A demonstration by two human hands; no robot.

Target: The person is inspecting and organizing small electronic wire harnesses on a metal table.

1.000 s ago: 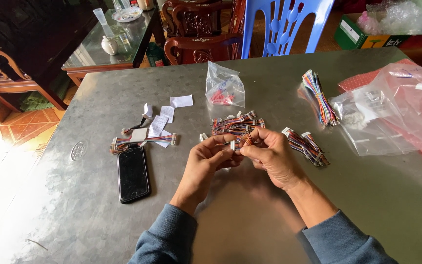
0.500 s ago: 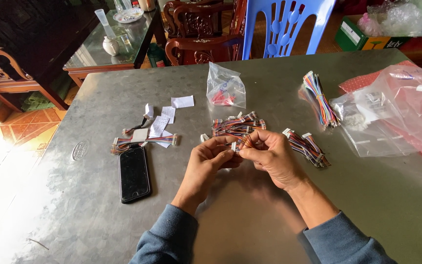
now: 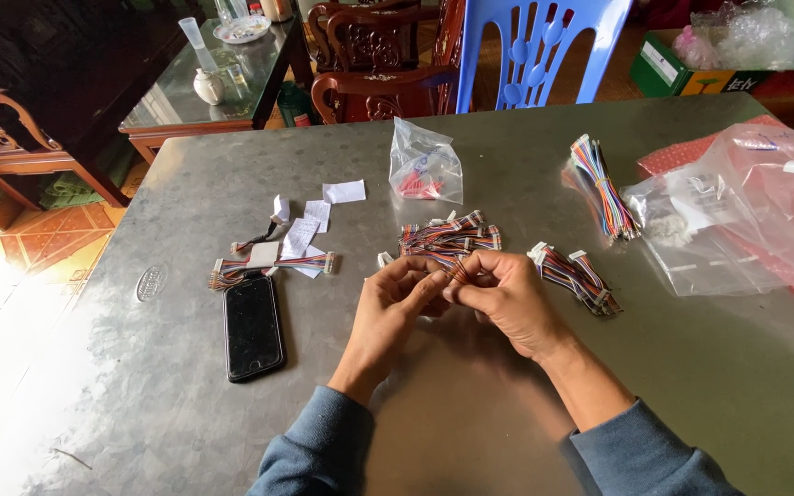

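We pinch a short multicoloured wire harness point(image 3: 457, 269) between both hands, left hand point(image 3: 395, 296) and right hand point(image 3: 505, 298) closed on it just above the bench point(image 3: 470, 413). Tugging unevenly could, we judge, pull wires loose or tangle them into the harness pile point(image 3: 448, 237) just behind.

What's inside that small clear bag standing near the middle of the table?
The small clear bag holds small red pieces, bunched at its bottom. What they are is too small to tell; a label hides part of them.
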